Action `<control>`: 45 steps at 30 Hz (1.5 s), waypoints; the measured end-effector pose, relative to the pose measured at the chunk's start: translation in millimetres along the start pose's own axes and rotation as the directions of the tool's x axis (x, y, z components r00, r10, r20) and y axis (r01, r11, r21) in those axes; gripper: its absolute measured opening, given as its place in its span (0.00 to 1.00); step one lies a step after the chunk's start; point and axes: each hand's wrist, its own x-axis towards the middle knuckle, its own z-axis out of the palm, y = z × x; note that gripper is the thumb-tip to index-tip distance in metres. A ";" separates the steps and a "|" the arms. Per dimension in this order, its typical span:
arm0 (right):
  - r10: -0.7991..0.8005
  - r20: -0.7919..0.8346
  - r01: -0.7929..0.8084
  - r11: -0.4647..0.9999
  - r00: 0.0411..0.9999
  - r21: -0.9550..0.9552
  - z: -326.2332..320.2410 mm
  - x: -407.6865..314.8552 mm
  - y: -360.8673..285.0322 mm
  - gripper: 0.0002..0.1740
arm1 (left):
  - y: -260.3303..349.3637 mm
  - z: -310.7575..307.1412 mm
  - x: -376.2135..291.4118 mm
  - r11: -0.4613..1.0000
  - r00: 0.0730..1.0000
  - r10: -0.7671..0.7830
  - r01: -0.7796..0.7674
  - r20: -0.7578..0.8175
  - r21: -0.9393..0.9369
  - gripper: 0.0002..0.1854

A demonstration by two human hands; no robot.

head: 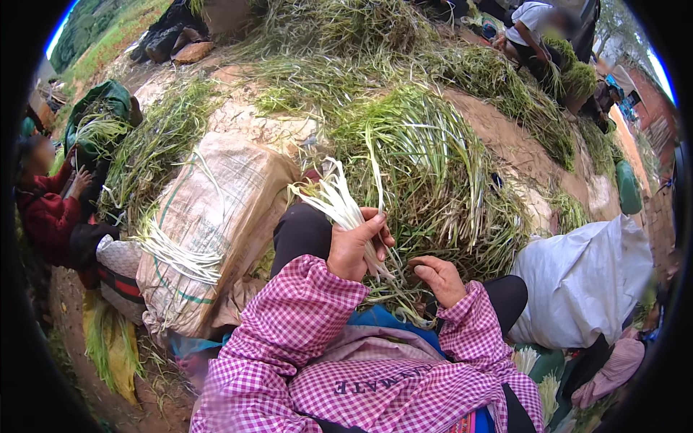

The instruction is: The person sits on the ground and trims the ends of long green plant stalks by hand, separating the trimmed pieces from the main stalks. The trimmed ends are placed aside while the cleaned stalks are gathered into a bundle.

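Observation:
My left hand point(354, 246) is closed around a bunch of pale, peeled stems point(341, 203), which look like scallions or garlic shoots. One longer stem with green leaf rises beside the bunch from its fingertips. My right hand point(441, 279) is just to the right, its fingers curled, with thumb and forefinger near loose leaf scraps; whether it pinches anything cannot be told. Beyond both hands lies a big heap of green-leaved plants point(427, 157). On a woven sack bundle point(238, 162) at the left rests another bunch of white stems point(181, 254).
A person in a red top point(48, 205) sits at the left, handling stems. At the right stands a full white sack point(582, 284). Another person point(528, 32) bends over greens at the upper right. More greens point(346, 27) cover the ground at the back.

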 end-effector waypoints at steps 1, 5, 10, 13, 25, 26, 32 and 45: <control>-0.031 -0.060 0.028 0.998 0.998 -0.057 0.6 2.1 -6.0 0.18 | -2.8 0.9 -0.5 1.000 1.000 -0.004 0.004 0.007 0.031 0.08; 0.030 -0.129 0.016 0.939 0.991 0.345 3.3 32.9 -54.8 0.15 | -18.3 2.8 -7.5 0.986 0.995 -0.084 0.076 0.052 0.146 0.08; -0.060 -0.084 0.103 0.669 0.995 0.736 7.9 69.1 -65.7 0.12 | -23.9 5.3 -9.2 0.958 0.969 -0.219 0.191 0.114 0.216 0.11; -0.029 -0.166 0.143 0.667 0.986 0.731 11.8 68.8 -66.3 0.13 | -22.8 6.8 -7.9 0.951 0.965 -0.241 0.214 0.103 0.222 0.11; -0.010 -0.318 0.148 0.899 0.948 0.413 34.9 66.7 -66.8 0.10 | -23.0 7.8 -6.2 0.983 0.991 -0.121 0.127 -0.055 0.132 0.07; -0.018 -0.322 0.167 0.882 0.946 0.441 35.2 67.8 -64.9 0.09 | -23.4 8.0 -5.6 0.987 0.992 -0.109 0.116 -0.062 0.109 0.08; 0.069 -0.267 0.126 0.753 0.961 0.646 32.4 53.8 -59.6 0.08 | -21.7 7.3 -4.5 1.000 0.991 -0.027 0.028 -0.133 0.002 0.09; -0.036 -0.205 -0.159 0.506 0.978 -0.848 -29.8 -31.9 24.1 0.14 | 48.5 11.1 15.4 0.969 0.955 0.200 -0.226 -0.217 -0.102 0.10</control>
